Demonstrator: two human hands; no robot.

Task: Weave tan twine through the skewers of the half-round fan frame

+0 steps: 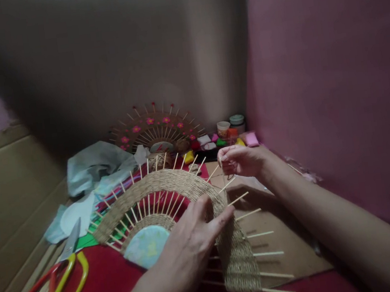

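A half-round woven fan [165, 180] lies across the middle, with a band of tan twine woven over thin wooden sticks. A pale blue-green half disc [146, 244] sits at its centre. My left hand [192, 241] grips the right part of the woven band, thumb on top; some of its fingers are hidden. Just beyond the band's upper right side, my right hand [237, 159] is closed in a pinch on a thin strand of twine [224, 182], which runs down to the band between the stick ends.
Scissors [64, 285] with red and yellow handles lie at lower left. Behind stand a finished fan [155, 127] with pink flowers, a twine ball [159, 161], coloured packets [204, 140] and a jar [237, 123]. Cardboard [281, 239] lies at right; a pink wall [332, 77] rises there.
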